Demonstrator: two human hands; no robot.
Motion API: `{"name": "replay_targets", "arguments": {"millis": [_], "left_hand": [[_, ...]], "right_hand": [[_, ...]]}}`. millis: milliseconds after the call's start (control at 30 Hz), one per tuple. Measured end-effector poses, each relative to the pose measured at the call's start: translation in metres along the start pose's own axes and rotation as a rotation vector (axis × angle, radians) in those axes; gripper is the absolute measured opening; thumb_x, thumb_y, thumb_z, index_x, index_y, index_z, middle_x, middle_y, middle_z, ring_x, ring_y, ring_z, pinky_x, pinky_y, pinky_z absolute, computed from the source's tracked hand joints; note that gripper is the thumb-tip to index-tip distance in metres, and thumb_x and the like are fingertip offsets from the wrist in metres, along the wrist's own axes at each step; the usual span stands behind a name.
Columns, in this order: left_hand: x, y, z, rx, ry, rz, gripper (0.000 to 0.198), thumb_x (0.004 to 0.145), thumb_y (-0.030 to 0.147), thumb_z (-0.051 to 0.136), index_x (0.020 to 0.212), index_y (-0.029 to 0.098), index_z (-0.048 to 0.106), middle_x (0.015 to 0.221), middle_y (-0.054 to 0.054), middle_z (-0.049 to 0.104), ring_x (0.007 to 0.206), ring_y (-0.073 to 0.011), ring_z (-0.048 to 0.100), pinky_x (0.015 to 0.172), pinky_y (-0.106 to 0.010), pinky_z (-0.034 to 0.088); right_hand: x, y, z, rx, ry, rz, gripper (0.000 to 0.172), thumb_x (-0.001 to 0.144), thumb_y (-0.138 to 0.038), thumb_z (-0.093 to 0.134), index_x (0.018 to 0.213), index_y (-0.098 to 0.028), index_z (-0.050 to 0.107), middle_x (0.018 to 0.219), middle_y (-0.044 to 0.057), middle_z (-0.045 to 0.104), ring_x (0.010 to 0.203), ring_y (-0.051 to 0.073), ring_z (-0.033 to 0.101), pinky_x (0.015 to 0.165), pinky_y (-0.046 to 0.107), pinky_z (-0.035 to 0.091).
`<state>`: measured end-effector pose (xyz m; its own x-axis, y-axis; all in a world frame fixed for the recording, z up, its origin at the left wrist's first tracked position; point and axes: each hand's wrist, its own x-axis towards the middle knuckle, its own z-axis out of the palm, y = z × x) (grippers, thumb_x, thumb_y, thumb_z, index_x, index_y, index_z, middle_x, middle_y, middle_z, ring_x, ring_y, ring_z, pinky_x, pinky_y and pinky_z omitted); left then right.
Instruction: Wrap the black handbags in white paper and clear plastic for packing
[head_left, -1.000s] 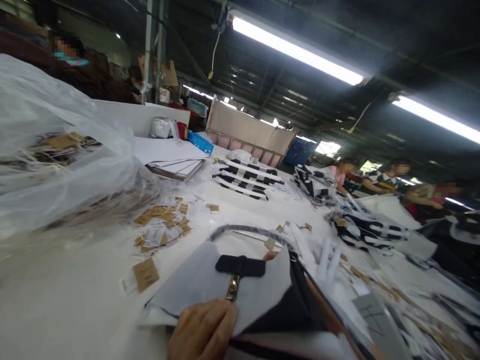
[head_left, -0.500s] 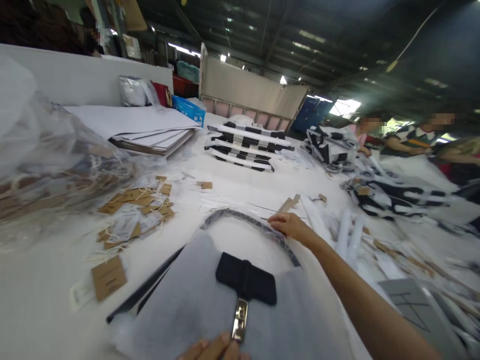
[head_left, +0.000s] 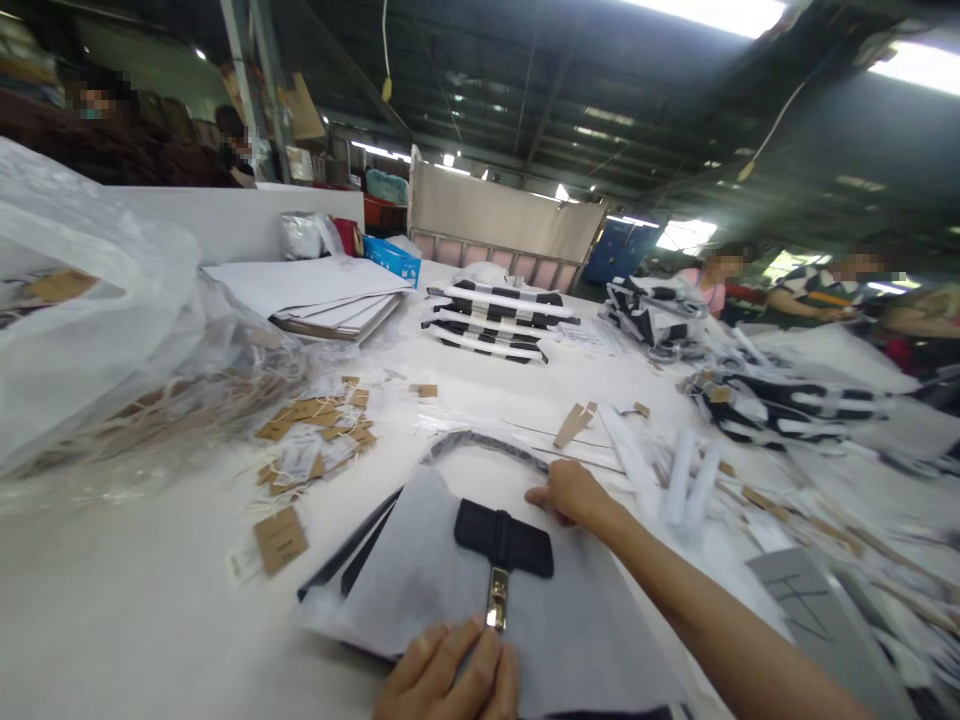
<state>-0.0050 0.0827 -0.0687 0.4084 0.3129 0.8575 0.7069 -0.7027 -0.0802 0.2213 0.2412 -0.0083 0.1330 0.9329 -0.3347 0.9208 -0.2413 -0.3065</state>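
Note:
A handbag wrapped in grey-white tissue (head_left: 525,640) lies flat on the white table (head_left: 127,610) in front of me. Its black tab with a gold clasp (head_left: 501,555) shows in the middle, and its wrapped curved handle (head_left: 484,445) arcs beyond. My left hand (head_left: 450,675) presses flat on the tissue just below the clasp, fingers together and stretched. My right hand (head_left: 570,492) rests at the bag's top edge near the handle's right end, fingers curled onto the wrapping.
Brown paper tags (head_left: 315,435) lie scattered at left beside a big clear plastic bag (head_left: 97,330). A pile of white sheets (head_left: 322,295) and black-and-white striped bags (head_left: 495,320) sit farther back. White rolls (head_left: 686,475) lie at right. Other people work at the far right and left.
My right hand has drawn back from the handle to the bag's top edge. My left hand now shows more fully on the tissue. The view has tilted down.

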Motion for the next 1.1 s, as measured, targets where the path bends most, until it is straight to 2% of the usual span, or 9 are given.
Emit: {"name": "replay_targets", "arguments": {"millis": [67, 200, 400, 600, 733, 867, 933, 1033, 1100], "left_hand": [[0.002, 0.001, -0.003, -0.037, -0.012, 0.001, 0.028, 0.100, 0.016, 0.044, 0.099, 0.023, 0.071, 0.098, 0.002, 0.071, 0.096, -0.0125, 0.063, 0.097, -0.027, 0.040], [0.004, 0.003, -0.010, -0.096, -0.125, 0.007, 0.032, 0.102, 0.016, 0.038, 0.110, 0.020, 0.068, 0.109, -0.002, 0.069, 0.104, -0.0159, 0.060, 0.096, -0.030, 0.039], [0.006, 0.004, -0.014, -0.103, -0.143, -0.014, 0.029, 0.102, 0.016, 0.039, 0.110, 0.020, 0.067, 0.107, -0.002, 0.069, 0.104, -0.0163, 0.059, 0.095, -0.031, 0.038], [0.002, 0.005, -0.014, -0.103, -0.183, 0.007, 0.029, 0.102, 0.016, 0.039, 0.115, 0.020, 0.064, 0.109, -0.003, 0.069, 0.103, -0.0173, 0.059, 0.091, -0.033, 0.039], [-0.002, 0.005, -0.012, -0.084, -0.221, 0.025, 0.027, 0.101, 0.015, 0.042, 0.118, 0.020, 0.062, 0.112, -0.004, 0.068, 0.104, -0.0183, 0.059, 0.089, -0.034, 0.039], [-0.003, 0.005, -0.014, -0.065, -0.232, 0.050, 0.027, 0.100, 0.014, 0.042, 0.118, 0.019, 0.061, 0.114, -0.005, 0.067, 0.104, -0.0197, 0.059, 0.089, -0.036, 0.040], [-0.003, 0.007, -0.017, -0.060, -0.244, 0.059, 0.028, 0.100, 0.014, 0.041, 0.120, 0.018, 0.060, 0.116, -0.006, 0.066, 0.106, -0.0208, 0.058, 0.091, -0.037, 0.039], [-0.006, 0.009, -0.022, -0.065, -0.278, 0.073, 0.030, 0.099, 0.015, 0.041, 0.124, 0.016, 0.057, 0.121, -0.008, 0.064, 0.111, -0.0227, 0.056, 0.098, -0.039, 0.037], [-0.008, 0.011, -0.025, -0.065, -0.302, 0.080, 0.031, 0.098, 0.017, 0.043, 0.126, 0.014, 0.056, 0.127, -0.010, 0.061, 0.116, -0.0239, 0.054, 0.102, -0.041, 0.036]], "right_hand": [[0.005, -0.002, 0.004, 0.044, -0.031, 0.031, 0.033, 0.070, -0.030, 0.073, 0.046, -0.020, 0.052, 0.038, 0.003, 0.055, 0.042, 0.019, 0.060, 0.047, 0.027, 0.048], [0.002, 0.000, 0.010, 0.155, -0.063, 0.064, 0.026, 0.070, -0.023, 0.073, 0.052, -0.019, 0.054, 0.042, 0.001, 0.058, 0.038, 0.015, 0.056, 0.043, 0.024, 0.045], [-0.015, 0.015, 0.005, 0.294, 0.144, -0.120, 0.019, 0.073, -0.023, 0.068, 0.064, -0.020, 0.051, 0.052, -0.005, 0.058, 0.051, 0.012, 0.058, 0.052, 0.021, 0.044], [-0.062, 0.019, -0.015, 0.648, 0.181, -0.434, 0.028, 0.077, -0.043, 0.064, 0.072, -0.022, 0.047, 0.067, 0.000, 0.066, 0.065, 0.016, 0.064, 0.060, 0.027, 0.049], [-0.112, 0.014, -0.018, 0.598, 0.324, -0.559, 0.026, 0.078, -0.042, 0.068, 0.073, -0.022, 0.052, 0.063, -0.004, 0.060, 0.059, 0.013, 0.057, 0.058, 0.025, 0.045], [-0.156, 0.016, 0.005, 0.430, 0.376, -0.618, 0.015, 0.081, -0.032, 0.068, 0.077, -0.021, 0.058, 0.071, -0.002, 0.064, 0.067, 0.014, 0.060, 0.065, 0.026, 0.048], [-0.169, 0.020, 0.023, 0.366, 0.385, -0.650, 0.009, 0.081, -0.024, 0.066, 0.088, -0.022, 0.060, 0.076, -0.002, 0.065, 0.071, 0.014, 0.062, 0.069, 0.026, 0.049], [-0.180, 0.026, 0.047, 0.315, 0.439, -0.688, 0.033, 0.082, -0.015, 0.062, 0.114, -0.024, 0.058, 0.083, -0.002, 0.065, 0.074, 0.015, 0.063, 0.075, 0.028, 0.051], [-0.184, 0.027, 0.055, 0.280, 0.496, -0.729, 0.034, 0.083, -0.013, 0.060, 0.116, -0.023, 0.058, 0.083, -0.001, 0.063, 0.074, 0.015, 0.062, 0.075, 0.028, 0.052]]}}
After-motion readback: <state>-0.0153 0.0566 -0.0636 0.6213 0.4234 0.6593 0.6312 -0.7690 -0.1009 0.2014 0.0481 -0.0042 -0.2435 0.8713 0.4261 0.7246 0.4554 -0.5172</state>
